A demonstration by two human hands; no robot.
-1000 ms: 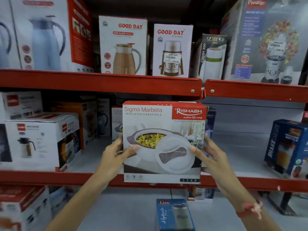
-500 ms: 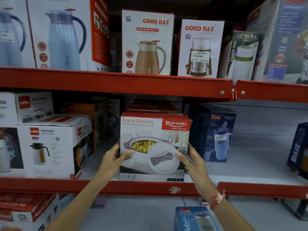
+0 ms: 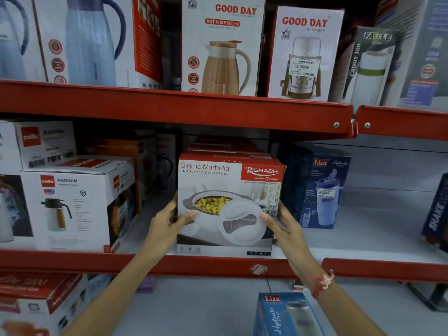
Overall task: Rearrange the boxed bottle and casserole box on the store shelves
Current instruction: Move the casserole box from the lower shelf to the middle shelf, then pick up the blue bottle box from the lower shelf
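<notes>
The white and red casserole box (image 3: 228, 190), printed "Sigma Marbella", rests upright at the front of the middle shelf (image 3: 194, 265). My left hand (image 3: 167, 226) grips its left side, thumb on the front face. My right hand (image 3: 283, 229) grips its right side the same way. Just to the right of it stands a dark blue Liza boxed bottle (image 3: 320, 187), further back on the same shelf. A second blue Liza bottle box (image 3: 286, 314) sits on the lower shelf, below my right wrist.
A white Cello Magnum flask box (image 3: 72, 204) stands close on the left, with orange boxes behind it. More red casserole boxes are stacked behind the held one. Bare grey shelf lies to the right, up to a dark box (image 3: 436, 214) at the edge. Flask boxes line the upper shelf.
Both hands have carried the casserole box inward from in front of the shelf edge and set it on the middle shelf. The view has moved closer and to the left.
</notes>
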